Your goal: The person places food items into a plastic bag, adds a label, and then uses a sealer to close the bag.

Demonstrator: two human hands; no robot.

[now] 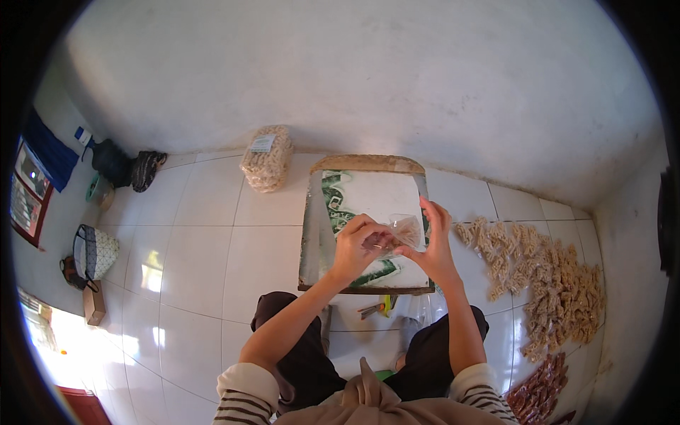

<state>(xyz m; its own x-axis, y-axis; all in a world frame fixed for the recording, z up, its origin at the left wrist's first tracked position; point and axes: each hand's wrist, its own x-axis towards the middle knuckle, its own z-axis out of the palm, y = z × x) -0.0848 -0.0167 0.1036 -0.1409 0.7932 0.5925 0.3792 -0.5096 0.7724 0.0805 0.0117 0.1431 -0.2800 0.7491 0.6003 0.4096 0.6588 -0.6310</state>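
Over a low board-topped stool (358, 180) with a green-patterned white surface, both hands work on a small clear plastic bag (406, 228) with light tan contents, which look blurry. My left hand (358, 248) has its fingers curled round the crumpled left end of the bag. My right hand (432, 248) grips the bag at its right, thumb against the lower part and index finger raised along the side. What exactly lies between my left fingers is hard to make out.
A large bag of pale snacks (266, 159) stands by the wall. Many small packets (538, 283) cover the floor at right, with dark red packets (538, 386) below. Tools (375, 306) lie between my legs. A water jug (111, 163) and patterned basket (95, 255) are at left.
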